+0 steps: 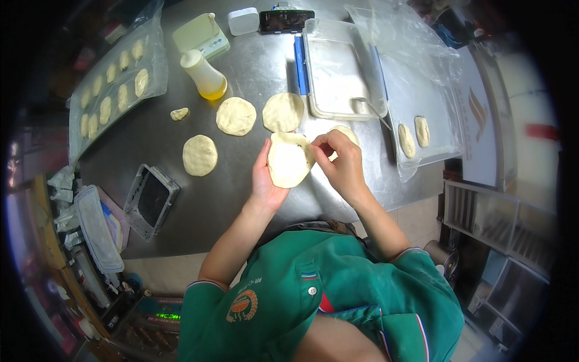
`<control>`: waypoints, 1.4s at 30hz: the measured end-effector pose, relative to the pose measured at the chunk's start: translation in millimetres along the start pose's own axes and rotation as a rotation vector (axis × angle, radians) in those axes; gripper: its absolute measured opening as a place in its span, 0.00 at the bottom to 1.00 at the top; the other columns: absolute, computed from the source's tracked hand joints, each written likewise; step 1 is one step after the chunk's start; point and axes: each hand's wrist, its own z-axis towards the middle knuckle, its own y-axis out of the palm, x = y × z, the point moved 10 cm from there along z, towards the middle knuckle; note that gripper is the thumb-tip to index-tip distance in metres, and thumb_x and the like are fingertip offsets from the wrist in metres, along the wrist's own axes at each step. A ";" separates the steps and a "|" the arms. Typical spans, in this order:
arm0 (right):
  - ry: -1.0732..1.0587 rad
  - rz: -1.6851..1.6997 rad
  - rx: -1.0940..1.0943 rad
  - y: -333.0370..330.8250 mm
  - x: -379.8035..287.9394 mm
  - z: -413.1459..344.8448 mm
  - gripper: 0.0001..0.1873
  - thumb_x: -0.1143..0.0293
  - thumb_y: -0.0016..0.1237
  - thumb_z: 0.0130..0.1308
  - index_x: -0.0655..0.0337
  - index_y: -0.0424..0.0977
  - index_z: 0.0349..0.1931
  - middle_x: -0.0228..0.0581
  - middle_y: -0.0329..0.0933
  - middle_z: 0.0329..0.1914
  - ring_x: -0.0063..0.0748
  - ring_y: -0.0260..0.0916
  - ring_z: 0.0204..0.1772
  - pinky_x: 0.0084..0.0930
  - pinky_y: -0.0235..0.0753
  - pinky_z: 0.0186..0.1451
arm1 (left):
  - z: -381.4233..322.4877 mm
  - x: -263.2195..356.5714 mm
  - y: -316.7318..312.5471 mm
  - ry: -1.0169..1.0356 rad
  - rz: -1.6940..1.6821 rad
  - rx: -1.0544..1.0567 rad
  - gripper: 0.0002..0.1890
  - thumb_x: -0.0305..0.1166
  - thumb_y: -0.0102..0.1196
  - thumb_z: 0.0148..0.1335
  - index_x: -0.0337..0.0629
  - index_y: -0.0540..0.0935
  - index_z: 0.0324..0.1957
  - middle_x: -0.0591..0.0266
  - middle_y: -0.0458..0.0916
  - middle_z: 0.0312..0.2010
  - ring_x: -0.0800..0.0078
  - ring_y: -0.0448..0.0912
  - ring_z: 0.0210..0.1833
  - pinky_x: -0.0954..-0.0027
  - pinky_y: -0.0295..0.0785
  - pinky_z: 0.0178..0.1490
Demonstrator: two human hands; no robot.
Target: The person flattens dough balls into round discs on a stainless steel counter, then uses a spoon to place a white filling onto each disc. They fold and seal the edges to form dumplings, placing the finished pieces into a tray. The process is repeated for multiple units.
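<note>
A flattened round of dough (282,174) rests on my left hand (266,183), which cups it from below with the thumb along its left rim. White matter, apparently powder, covers the middle of the round. My right hand (340,162) pinches the round's right edge between thumb and fingertips. Beyond it on the metal table lie two more dough discs, one at the centre (283,112) and one left of that (236,116). Another disc (200,155) is nearer on the left. Partly hidden behind my right hand is a further disc (347,134).
A plastic box (344,59) of white powder holds a spoon (373,111). Trays of oval dough pieces stand left (151,81) and right (432,122). An oil bottle (203,74), kitchen scale (210,40), phone (287,21), small dough lump (179,114) and tub of dark grains (154,197) surround the work.
</note>
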 end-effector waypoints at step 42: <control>-0.069 0.038 -0.071 26.6 13.4 -11.4 0.04 0.81 0.60 0.61 0.68 0.80 0.35 0.42 0.81 0.39 0.31 0.79 0.34 0.25 0.79 0.37 | -4.2 -21.5 -33.9 -0.137 0.102 0.079 0.25 0.46 0.38 0.79 0.39 0.70 0.66 0.57 0.76 0.63 0.65 0.74 0.66 0.60 0.67 0.70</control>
